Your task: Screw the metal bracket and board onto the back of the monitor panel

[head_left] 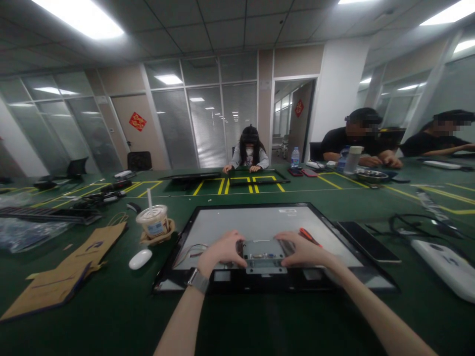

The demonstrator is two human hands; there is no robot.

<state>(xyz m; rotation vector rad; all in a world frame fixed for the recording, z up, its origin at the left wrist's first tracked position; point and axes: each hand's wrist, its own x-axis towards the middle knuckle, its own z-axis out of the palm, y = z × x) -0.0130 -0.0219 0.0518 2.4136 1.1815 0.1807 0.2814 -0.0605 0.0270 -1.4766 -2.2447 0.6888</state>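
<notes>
Between my two hands is a grey metal bracket [264, 249] with a small circuit board in it. My left hand [226, 248] grips its left end, thumb in front and fingers behind. Its right end is in my right hand [300, 249], held the same way. Beneath lies a flat display panel [218, 217] with a black frame and a grey back. Whether the bracket rests on the panel or is just above it, I cannot tell. Thin wires [189, 253] lie on the panel left of my left hand. A red and black screwdriver [309, 236] lies behind my right hand.
A drink cup with a straw [154, 221], a white mouse [140, 259] and a brown paper bag [70, 267] are on the left. A black phone [367, 241] and a white device [445, 267] lie on the right. Other people sit across the green table [237, 321].
</notes>
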